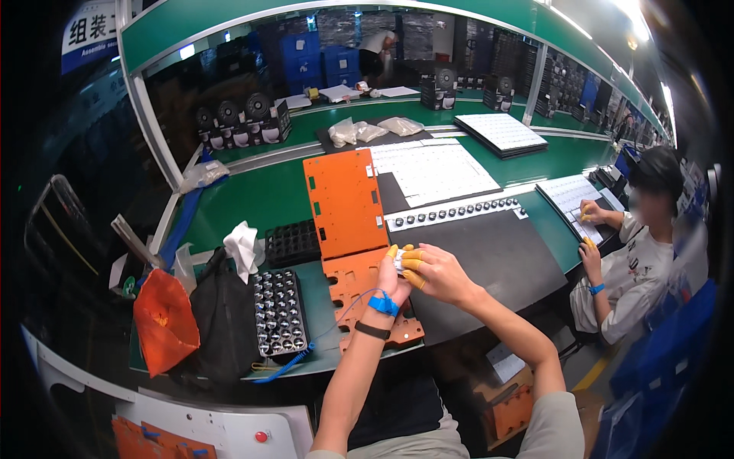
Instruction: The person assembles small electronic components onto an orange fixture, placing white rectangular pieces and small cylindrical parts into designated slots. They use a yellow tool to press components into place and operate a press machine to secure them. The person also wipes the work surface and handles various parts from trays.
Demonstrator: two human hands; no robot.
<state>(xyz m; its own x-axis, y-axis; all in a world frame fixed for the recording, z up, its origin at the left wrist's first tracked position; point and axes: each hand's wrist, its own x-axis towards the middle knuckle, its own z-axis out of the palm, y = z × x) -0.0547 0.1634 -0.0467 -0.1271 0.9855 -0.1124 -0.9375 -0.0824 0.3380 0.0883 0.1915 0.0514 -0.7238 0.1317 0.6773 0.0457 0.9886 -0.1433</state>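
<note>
Both my hands meet over the lower half of an orange hinged fixture [352, 284], whose upper panel [348, 203] stands raised behind it. My left hand [391, 281], with a blue wrist strap, is closed around a small white part [399, 261]. From the other side my right hand [434, 269] pinches the same part. Yellow finger cots cover several fingertips. Most of the part is hidden by the fingers, so its exact kind does not show. Left of the fixture lies a black tray [281, 314] filled with shiny round parts.
A white strip [459, 213] holds a row of black round parts beside a dark mat [482, 268]. Behind lie white sheets [436, 170] and plastic bags [371, 131]. An orange bag [164, 321] hangs at the left. A co-worker [638, 252] sits at the right.
</note>
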